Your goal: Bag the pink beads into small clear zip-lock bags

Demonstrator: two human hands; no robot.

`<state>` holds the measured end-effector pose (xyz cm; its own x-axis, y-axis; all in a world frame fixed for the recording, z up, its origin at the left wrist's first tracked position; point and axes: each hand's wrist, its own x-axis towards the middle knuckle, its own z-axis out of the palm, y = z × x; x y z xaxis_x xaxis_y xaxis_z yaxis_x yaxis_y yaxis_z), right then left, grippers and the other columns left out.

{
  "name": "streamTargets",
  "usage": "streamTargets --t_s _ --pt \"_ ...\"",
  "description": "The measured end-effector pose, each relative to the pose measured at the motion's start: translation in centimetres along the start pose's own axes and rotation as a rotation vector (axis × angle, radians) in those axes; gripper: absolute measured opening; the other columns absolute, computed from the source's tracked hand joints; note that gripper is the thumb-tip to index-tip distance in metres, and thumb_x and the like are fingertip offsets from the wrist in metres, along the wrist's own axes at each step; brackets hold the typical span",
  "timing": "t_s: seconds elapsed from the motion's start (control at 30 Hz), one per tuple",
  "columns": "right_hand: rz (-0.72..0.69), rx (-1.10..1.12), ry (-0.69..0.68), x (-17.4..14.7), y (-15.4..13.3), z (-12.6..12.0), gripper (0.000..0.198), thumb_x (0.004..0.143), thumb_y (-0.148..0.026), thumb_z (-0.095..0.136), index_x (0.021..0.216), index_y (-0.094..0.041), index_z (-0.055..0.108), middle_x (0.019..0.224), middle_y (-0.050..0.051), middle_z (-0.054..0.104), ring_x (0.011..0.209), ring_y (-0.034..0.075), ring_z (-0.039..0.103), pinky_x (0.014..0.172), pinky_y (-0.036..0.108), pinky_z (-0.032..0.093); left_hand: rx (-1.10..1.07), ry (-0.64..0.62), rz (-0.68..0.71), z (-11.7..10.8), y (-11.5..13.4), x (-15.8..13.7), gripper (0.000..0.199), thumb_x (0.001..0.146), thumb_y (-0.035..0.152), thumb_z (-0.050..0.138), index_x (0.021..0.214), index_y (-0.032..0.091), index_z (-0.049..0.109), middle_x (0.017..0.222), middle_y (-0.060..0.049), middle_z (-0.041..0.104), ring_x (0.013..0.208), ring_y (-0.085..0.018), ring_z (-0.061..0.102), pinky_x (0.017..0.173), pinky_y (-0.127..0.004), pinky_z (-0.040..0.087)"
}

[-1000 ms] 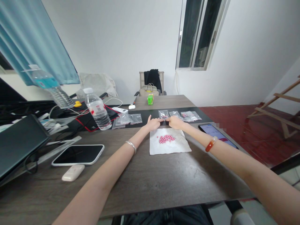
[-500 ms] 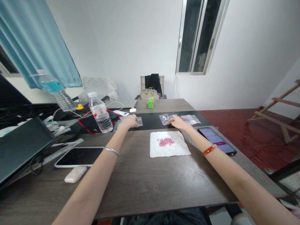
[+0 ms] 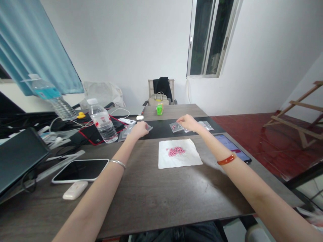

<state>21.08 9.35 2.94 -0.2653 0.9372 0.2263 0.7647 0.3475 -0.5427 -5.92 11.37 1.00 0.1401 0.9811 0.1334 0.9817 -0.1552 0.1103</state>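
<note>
My left hand (image 3: 140,129) is closed in a pinch on a small clear plastic bag (image 3: 150,128), whose edge sticks out past the fingertips. More clear bags (image 3: 123,134) lie under and beside that hand. My right hand (image 3: 188,123) hovers over the dark strip with its fingers drawn together; whatever they hold is too small to make out. Just below it lies a clear bag (image 3: 174,127) with some pink pieces inside, and another bag (image 3: 207,126) lies to its right. Nearer to me, a pile of pink beads (image 3: 176,151) rests on a white paper napkin (image 3: 180,164).
A water bottle (image 3: 103,121) stands left of my left hand. A tablet (image 3: 80,170), a white earbud case (image 3: 75,190) and a laptop (image 3: 20,161) take up the left side. A phone (image 3: 233,148) lies under my right forearm. A green box (image 3: 159,109) sits farther back.
My right hand has risen off the bags and moved slightly left and away from me. The left hand stays by its bag, which now looks tilted up. The whole view has shifted slightly.
</note>
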Motion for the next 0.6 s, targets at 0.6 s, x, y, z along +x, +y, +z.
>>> streamTargets --t_s 0.6 --pt "-0.131 0.564 -0.252 -3.1 -6.8 -2.0 0.039 0.092 -0.038 0.048 0.062 -0.015 0.059 0.061 0.004 0.066 0.060 0.010 0.061 0.061 0.023 0.045 -0.774 0.124 0.385 -8.8 8.3 -5.9 0.022 0.062 0.016 0.067 0.072 0.018 0.047 0.057 0.003 0.064 0.058 -0.014 0.062 0.055 -0.021 0.040"
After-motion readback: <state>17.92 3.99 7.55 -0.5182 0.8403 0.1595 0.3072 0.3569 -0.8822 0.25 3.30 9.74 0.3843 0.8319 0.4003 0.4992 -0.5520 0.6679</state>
